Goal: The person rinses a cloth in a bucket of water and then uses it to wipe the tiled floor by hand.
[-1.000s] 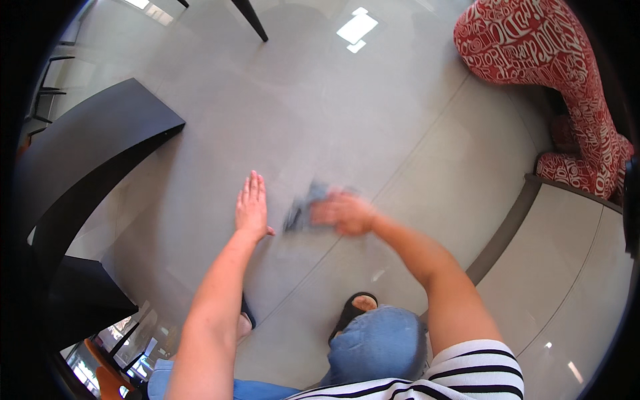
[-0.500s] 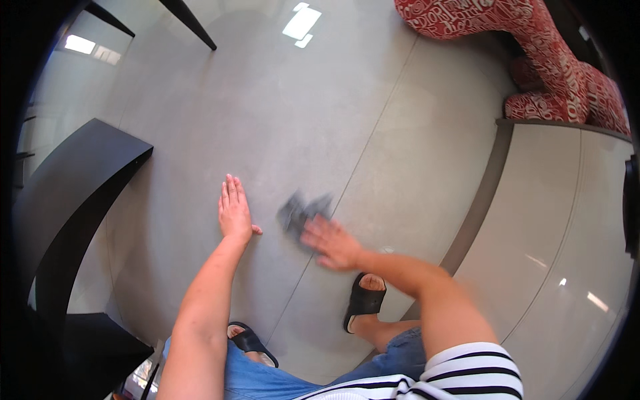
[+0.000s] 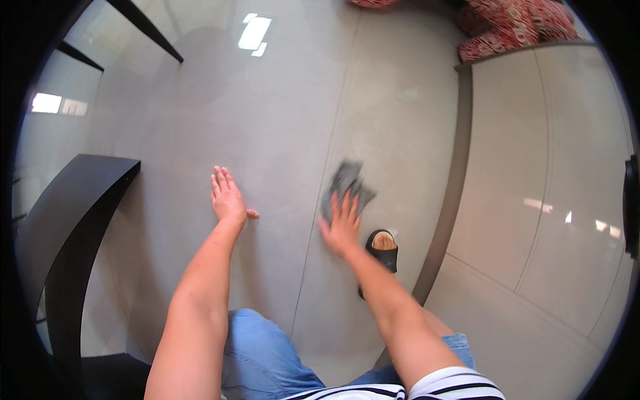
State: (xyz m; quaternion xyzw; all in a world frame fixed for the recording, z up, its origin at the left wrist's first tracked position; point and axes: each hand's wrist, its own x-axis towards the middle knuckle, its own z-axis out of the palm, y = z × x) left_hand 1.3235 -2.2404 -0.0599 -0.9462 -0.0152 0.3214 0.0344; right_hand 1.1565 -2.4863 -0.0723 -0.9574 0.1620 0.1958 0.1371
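A crumpled grey cloth [image 3: 348, 187] lies on the glossy grey tiled floor [image 3: 267, 127], right of the long tile seam. My right hand [image 3: 343, 223] rests on its near part, palm down with fingers spread, slightly blurred. The cloth's far part sticks out beyond my fingertips. To the left, my left hand [image 3: 228, 200] is braced flat on the bare floor, fingers stretched out together and thumb apart, with nothing in it. Just behind my right hand is a foot in a black slide sandal [image 3: 382, 250], partly covered by my right forearm.
At the left stands a dark curved furniture leg [image 3: 80, 200], with two thin black legs [image 3: 148, 30] farther back. A pale tiled wall [image 3: 513, 173] with a grey-brown skirting strip [image 3: 453, 173] borders the right. A red-and-white patterned object [image 3: 513, 30] sits at the far right.
My right hand and the cloth have moved right and forward, across the tile seam. My left hand stays planted on the floor. The view has shifted, so the patterned object shows less.
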